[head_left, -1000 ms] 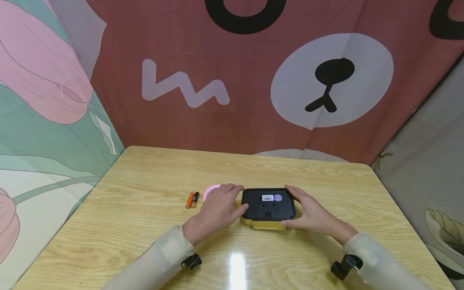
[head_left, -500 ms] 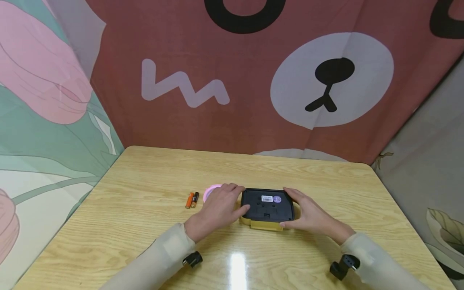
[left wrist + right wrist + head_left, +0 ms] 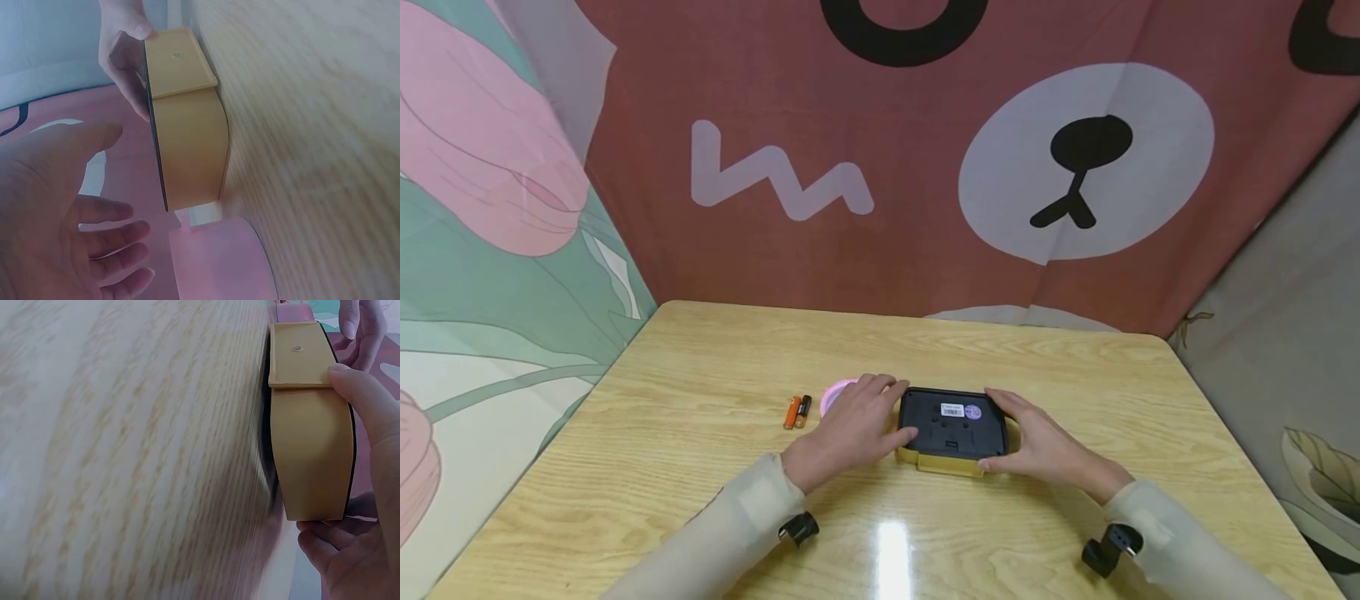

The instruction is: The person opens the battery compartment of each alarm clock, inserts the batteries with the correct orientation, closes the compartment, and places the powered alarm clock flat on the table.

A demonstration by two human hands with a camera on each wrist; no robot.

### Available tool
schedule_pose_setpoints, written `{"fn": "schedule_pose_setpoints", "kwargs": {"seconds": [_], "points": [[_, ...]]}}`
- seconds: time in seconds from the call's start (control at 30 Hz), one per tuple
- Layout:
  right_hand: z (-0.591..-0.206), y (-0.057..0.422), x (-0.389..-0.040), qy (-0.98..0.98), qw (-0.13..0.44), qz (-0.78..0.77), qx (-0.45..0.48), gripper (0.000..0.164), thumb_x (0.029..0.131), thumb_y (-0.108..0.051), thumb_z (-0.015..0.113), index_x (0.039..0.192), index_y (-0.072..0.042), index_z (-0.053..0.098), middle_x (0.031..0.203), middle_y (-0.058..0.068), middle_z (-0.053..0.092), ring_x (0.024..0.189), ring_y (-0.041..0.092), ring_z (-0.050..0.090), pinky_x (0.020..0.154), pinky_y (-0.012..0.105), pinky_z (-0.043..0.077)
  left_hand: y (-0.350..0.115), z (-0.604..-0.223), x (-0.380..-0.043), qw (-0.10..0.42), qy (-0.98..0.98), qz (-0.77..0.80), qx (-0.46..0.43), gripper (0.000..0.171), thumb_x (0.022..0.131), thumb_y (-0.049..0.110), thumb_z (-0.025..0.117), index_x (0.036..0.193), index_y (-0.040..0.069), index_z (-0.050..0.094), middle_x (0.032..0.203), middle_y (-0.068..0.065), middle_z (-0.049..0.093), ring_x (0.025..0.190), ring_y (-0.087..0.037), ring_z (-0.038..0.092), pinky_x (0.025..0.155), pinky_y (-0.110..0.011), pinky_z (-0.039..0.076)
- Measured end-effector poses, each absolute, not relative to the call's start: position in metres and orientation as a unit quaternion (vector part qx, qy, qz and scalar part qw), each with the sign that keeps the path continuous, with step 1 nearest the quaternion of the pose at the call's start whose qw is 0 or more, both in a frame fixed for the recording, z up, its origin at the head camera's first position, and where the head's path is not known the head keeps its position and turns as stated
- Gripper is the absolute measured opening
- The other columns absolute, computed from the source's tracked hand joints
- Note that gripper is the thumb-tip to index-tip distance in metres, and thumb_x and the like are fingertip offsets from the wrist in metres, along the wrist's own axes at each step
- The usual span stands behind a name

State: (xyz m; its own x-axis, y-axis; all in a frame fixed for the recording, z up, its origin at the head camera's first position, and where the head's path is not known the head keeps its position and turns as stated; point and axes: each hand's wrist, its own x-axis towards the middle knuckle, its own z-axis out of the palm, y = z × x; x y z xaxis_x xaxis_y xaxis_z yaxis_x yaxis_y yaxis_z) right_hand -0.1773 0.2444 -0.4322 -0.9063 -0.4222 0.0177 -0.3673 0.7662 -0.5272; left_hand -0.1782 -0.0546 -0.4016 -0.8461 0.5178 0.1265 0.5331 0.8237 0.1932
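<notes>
A yellow box-shaped device (image 3: pixel 952 429) with a black panel facing up rests on the table, a white barcode label and a round purple sticker on the panel. My right hand (image 3: pixel 1047 442) grips its right side, thumb at the near edge and fingers at the far edge. In the right wrist view, the thumb presses the rim of the yellow body (image 3: pixel 312 450). At the device's left side is my left hand (image 3: pixel 853 429). The left wrist view shows this hand (image 3: pixel 69 206) with fingers spread and a gap between them and the yellow side (image 3: pixel 190 144).
Left of the left hand, an orange battery (image 3: pixel 792 412) and a black one (image 3: pixel 803 411) lie side by side. A pink round-edged object (image 3: pixel 833 392) is partly hidden behind that hand. The wooden table (image 3: pixel 715 350) ends at a patterned cloth backdrop (image 3: pixel 910 267).
The device has shifted very slightly left, with the right hand moving along with it. The left hand keeps nearly the same position.
</notes>
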Motion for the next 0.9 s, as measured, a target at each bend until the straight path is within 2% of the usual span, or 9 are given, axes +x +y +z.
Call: {"fn": "schedule_pose_setpoints", "kwargs": {"seconds": [0.27, 0.4, 0.9], "points": [[-0.4342, 0.2449, -0.1774, 0.938, 0.063, -0.271, -0.207, 0.118, 0.071, -0.060, 0.086, 0.157, 0.001, 0.032, 0.159, 0.026, 0.037, 0.145, 0.047, 0.039, 0.111, 0.064, 0.038, -0.0532, -0.4019, -0.1791, -0.025, -0.956, -0.085, -0.279, 0.092, 0.086, 0.068, 0.066, 0.153, 0.008, 0.045, 0.154, -0.010, 0.047, 0.142, -0.027, 0.043, 0.115, -0.047, 0.041], [-0.4341, 0.2451, -0.1773, 0.938, 0.063, -0.272, -0.205, 0.118, 0.070, -0.060, 0.086, 0.156, 0.001, 0.032, 0.159, 0.025, 0.037, 0.145, 0.046, 0.038, 0.112, 0.064, 0.037, -0.0520, -0.4029, -0.1811, -0.038, -0.957, -0.080, -0.278, 0.098, 0.083, 0.071, 0.067, 0.155, 0.009, 0.041, 0.157, -0.010, 0.044, 0.144, -0.027, 0.040, 0.118, -0.047, 0.037], [-0.4342, 0.2435, -0.1785, 0.936, 0.065, -0.268, -0.219, 0.115, 0.071, -0.056, 0.087, 0.155, 0.003, 0.034, 0.158, 0.024, 0.040, 0.145, 0.044, 0.041, 0.112, 0.061, 0.039, -0.0482, -0.4001, -0.1879, -0.049, -0.953, -0.057, -0.294, 0.098, 0.080, 0.072, 0.068, 0.153, 0.010, 0.045, 0.155, -0.007, 0.047, 0.142, -0.027, 0.042, 0.117, -0.048, 0.036]]}}
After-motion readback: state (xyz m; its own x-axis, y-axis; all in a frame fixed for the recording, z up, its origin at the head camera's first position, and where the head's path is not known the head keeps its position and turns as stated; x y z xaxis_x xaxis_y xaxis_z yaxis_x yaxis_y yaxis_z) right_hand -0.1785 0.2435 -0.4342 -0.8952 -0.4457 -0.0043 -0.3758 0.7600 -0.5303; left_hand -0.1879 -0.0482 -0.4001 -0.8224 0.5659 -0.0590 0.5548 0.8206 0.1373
